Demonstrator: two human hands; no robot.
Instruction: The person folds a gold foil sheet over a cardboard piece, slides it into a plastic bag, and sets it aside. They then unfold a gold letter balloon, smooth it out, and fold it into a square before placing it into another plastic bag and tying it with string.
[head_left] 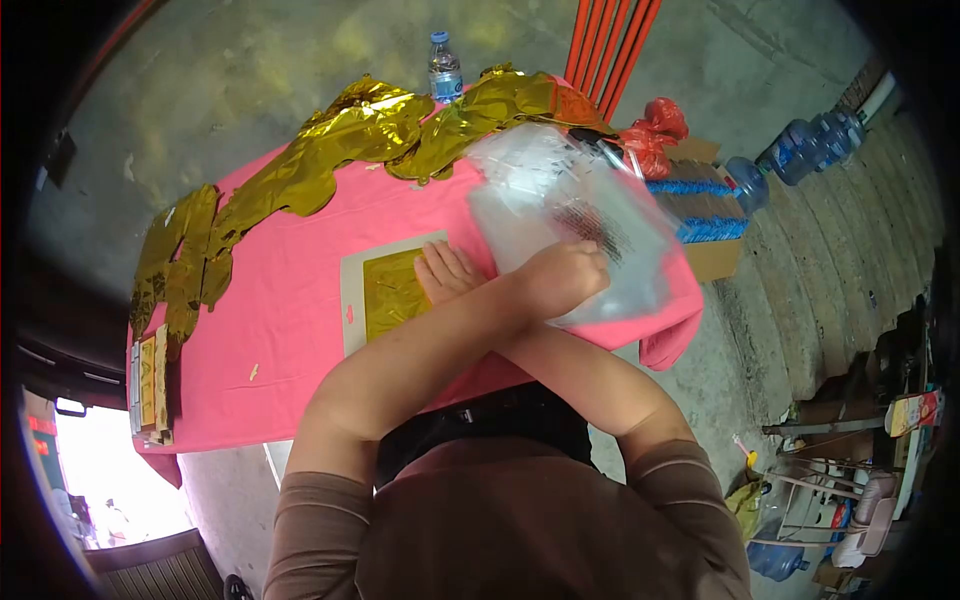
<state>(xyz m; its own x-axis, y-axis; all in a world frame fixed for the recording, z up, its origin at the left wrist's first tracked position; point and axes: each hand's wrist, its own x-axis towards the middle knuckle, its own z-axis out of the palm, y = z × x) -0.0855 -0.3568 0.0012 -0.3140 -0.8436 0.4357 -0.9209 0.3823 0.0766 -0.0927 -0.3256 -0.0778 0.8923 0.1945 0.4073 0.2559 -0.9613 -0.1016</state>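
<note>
My forearms are crossed, the left one over the right. My right hand (450, 274) lies with its fingers stretched out on the right part of a flat gold foil sheet (390, 290) set on a pale backing card (353, 285). Further right, my left hand (568, 280) is closed in a fist over the lower part of a pile of clear plastic bags (630, 270). The bags look smeared by motion. Whatever the left fingers hold, if anything, is hidden. A dark reddish mesh-like patch (590, 228) shows among the bags, just above this fist.
A pink cloth (280, 330) covers the table. Gold foil balloons (330, 150) lie along its back and left edge. A water bottle (445, 70) stands behind. A red plastic bag (655, 135) and a cardboard box (715, 255) are at right. Small boxes (150, 385) stand at the left corner.
</note>
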